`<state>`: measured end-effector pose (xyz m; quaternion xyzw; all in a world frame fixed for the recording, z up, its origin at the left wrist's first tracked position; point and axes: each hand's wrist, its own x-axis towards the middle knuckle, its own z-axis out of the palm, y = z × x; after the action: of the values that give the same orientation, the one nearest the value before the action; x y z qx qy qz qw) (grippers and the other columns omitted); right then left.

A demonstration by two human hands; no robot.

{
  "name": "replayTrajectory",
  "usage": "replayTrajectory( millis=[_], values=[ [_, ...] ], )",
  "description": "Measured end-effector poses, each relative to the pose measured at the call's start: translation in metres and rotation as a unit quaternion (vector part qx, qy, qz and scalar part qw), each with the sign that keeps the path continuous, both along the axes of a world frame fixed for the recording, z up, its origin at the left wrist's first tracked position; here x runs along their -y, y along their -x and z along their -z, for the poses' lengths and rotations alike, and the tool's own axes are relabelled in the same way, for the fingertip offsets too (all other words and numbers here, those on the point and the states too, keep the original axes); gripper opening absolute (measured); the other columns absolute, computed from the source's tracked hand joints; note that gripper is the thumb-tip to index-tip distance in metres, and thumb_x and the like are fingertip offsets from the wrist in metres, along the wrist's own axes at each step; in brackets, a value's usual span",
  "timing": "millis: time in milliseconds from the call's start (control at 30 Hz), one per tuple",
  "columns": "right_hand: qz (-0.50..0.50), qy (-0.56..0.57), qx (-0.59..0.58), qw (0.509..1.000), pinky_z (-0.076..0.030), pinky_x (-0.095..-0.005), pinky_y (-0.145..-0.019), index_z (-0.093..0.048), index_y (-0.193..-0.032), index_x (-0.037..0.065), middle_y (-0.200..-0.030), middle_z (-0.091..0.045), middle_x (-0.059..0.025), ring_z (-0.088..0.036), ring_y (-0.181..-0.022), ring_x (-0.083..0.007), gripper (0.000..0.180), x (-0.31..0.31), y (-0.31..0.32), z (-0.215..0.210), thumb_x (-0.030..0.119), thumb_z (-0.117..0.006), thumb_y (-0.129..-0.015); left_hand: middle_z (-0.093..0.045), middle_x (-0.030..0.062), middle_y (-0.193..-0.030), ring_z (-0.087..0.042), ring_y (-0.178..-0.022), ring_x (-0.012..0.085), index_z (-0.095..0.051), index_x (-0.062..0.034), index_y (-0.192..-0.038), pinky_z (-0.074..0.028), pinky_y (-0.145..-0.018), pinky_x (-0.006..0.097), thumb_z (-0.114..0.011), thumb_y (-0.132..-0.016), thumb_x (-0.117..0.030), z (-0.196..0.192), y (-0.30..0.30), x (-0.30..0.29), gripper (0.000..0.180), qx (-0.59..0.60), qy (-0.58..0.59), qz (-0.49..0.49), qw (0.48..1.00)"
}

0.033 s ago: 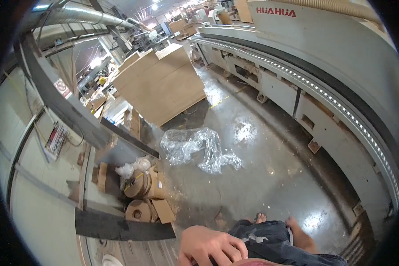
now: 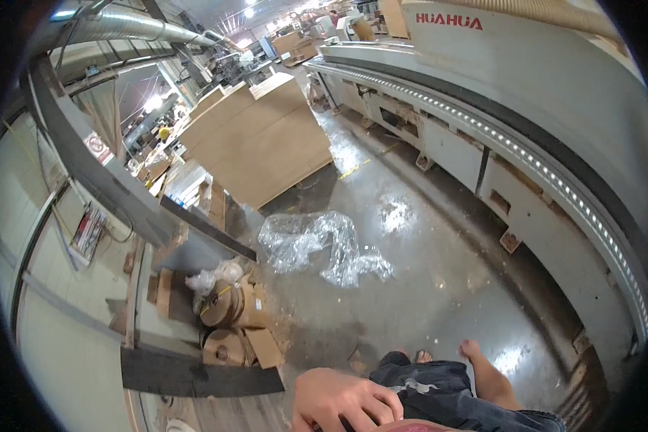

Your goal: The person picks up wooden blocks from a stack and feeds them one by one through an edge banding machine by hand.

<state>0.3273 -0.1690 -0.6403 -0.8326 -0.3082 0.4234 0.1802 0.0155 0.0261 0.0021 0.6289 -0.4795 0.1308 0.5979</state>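
Note:
At the lower edge, my left hand (image 2: pixel 347 400) is held close to my body with its back up. Its fingers are curled down, and the fingertips are hidden. Whatever they grip, if anything, is out of sight. A strip of reddish-pink (image 2: pixel 428 426) lies just beside the fingers. Past the hand are my dark shorts (image 2: pixel 432 378) with a pale mark. My right hand does not show. Farther ahead, a crumpled sheet of clear plastic film (image 2: pixel 338 241) lies on the grey floor (image 2: pixel 403 302).
A long light-grey machine (image 2: pixel 569 245) runs along the right. Ahead left stands a large stack of brown boards (image 2: pixel 259 140). Rolls of brown tape-like material (image 2: pixel 223 348) and cartons (image 2: pixel 254 306) sit low at left, beside a grey metal frame (image 2: pixel 133 194).
A bare leg at the right has swung forward out of the shorts. The view has shifted slightly; my left hand keeps its curled pose.

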Motion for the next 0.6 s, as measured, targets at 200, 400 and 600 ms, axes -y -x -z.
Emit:
replayTrajectory(
  millis=[200, 400, 600],
  values=[
    [0.08, -0.254, -0.052, 0.962, -0.059, -0.0321, -0.064, -0.072, -0.116, -0.001, -0.09, -0.075, -0.0099, -0.071, -0.072, -0.0167, 0.032, -0.372, -0.141, -0.099, 0.025, -0.066, -0.099, -0.066, 0.018, -0.096, -0.067, -0.096, 0.0419, -0.066, -0.0086, -0.096, -0.047, -0.093, 0.062, -0.061, -0.102, -0.043, 0.014, -0.104, -0.198, 0.035, 0.008, -0.01, 0.0, 1.0],
    [0.181, -0.151, -0.068, 0.969, -0.055, -0.0359, -0.054, -0.068, -0.099, -0.003, -0.074, -0.072, -0.011, -0.068, -0.059, -0.0196, 0.017, -0.469, -0.224, -0.08, 0.012, -0.06, -0.1, -0.068, 0.0217, -0.109, -0.065, -0.098, 0.0424, -0.071, -0.0033, -0.104, -0.051, -0.089, 0.057, -0.063, -0.103, -0.038, 0.031, -0.183, -0.422, 0.036, 0.065, -0.006, -0.071, 0.995],
    [0.13, 0.158, -0.069, 0.976, -0.054, -0.0432, -0.055, -0.071, -0.095, 0.0, -0.074, -0.073, -0.0143, -0.07, -0.062, -0.0248, 0.026, -0.453, -0.248, -0.066, 0.024, -0.062, -0.098, -0.069, 0.0194, -0.104, -0.066, -0.101, 0.0435, -0.067, -0.0023, -0.085, -0.047, -0.091, 0.064, -0.056, -0.102, -0.023, 0.025, -0.267, -0.621, 0.028, 0.067, 0.067, 0.1, 0.99]
  ],
)
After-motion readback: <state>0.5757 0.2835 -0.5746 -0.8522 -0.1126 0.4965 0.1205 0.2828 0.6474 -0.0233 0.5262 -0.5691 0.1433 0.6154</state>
